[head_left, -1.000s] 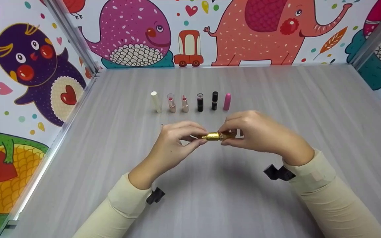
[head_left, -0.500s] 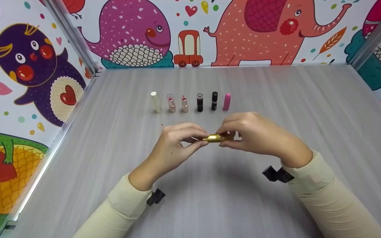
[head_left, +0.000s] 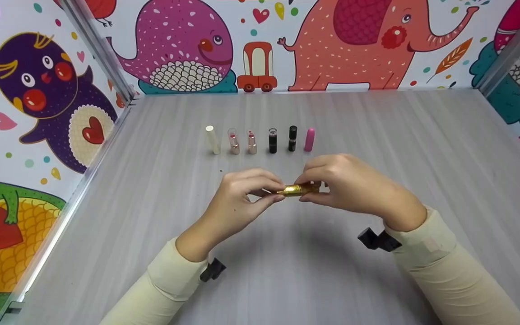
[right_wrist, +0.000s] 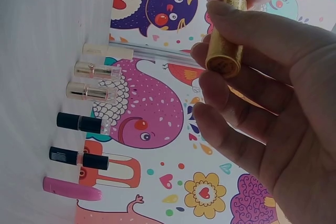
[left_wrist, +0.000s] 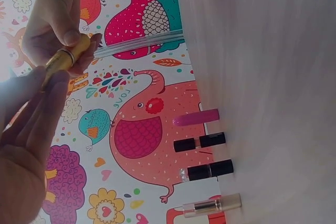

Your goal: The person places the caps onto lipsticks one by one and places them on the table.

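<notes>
Left hand (head_left: 242,194) pinches left end of gold lipstick tube (head_left: 292,189); right hand (head_left: 345,183) grips right end. Tube held above counter (head_left: 377,135), long axis level, running hand to hand. Both equally near. Six lipsticks (head_left: 272,140) upright in row beyond.

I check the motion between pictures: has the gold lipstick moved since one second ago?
Yes, slightly. The gold lipstick sits a little lower in the head view, farther from the standing pink lipstick; both hands hold it.
</notes>
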{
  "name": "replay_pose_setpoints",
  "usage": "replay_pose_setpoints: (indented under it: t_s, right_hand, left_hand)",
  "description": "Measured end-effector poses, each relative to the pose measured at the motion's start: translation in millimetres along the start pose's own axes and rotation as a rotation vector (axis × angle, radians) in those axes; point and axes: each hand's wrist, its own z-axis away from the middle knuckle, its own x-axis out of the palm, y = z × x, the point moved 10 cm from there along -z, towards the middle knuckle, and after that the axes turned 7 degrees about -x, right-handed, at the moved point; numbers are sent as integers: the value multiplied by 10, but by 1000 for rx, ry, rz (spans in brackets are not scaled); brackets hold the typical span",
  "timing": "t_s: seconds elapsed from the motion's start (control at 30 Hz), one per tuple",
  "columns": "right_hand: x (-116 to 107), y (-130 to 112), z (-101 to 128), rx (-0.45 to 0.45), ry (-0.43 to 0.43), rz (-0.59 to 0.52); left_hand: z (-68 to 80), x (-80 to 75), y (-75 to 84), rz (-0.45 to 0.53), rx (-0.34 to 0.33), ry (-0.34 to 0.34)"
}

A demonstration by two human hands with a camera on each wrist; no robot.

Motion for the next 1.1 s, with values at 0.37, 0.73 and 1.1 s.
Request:
replay_pose_setpoints:
  t_s: [0.37, 0.73, 1.1]
  right_hand:
    - [15, -34, -5, -10, 10, 17]
    - [94, -39, -30, -7, 11, 30]
    - [163, -67, -45, -22, -5, 38]
  left_hand:
    - [-2, 17, 16, 3, 6, -10]
    - [9, 7, 9, 13, 14, 15]
    - [5, -14, 40, 11, 22, 31]
